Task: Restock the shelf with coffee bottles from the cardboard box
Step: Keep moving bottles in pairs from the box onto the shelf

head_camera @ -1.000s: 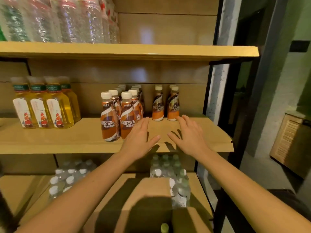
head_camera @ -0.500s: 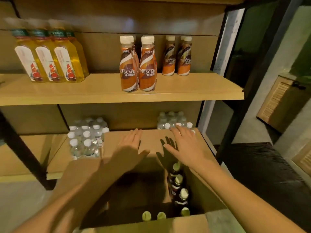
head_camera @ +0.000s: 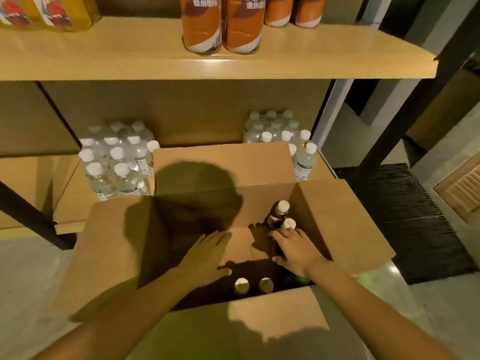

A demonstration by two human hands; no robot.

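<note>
The open cardboard box [head_camera: 340,224] stands on the floor in front of the shelf unit. Inside it, coffee bottles with pale caps stand along the right wall [head_camera: 279,213] and near the front wall [head_camera: 242,285]. My left hand [head_camera: 207,258] reaches into the box with straight fingers and holds nothing. My right hand [head_camera: 296,248] hovers over the bottles by the right wall, fingers spread, fingertips at a white cap [head_camera: 289,224]. On the wooden shelf [head_camera: 155,61] above stand orange-brown coffee bottles [head_camera: 201,24], only their lower halves in view.
Shrink-wrapped packs of water bottles sit on the lower shelf, left [head_camera: 117,162] and right [head_camera: 280,136] of the box's far flap. Yellow drink bottles [head_camera: 52,11] stand at the upper left. A black frame post [head_camera: 389,126], a dark mat [head_camera: 405,216] and a slatted wooden crate [head_camera: 465,188] lie to the right.
My view has tilted down from the shelf to the box. Both hands have dropped from the shelf board into the box, the right one arriving over the bottles by the right wall.
</note>
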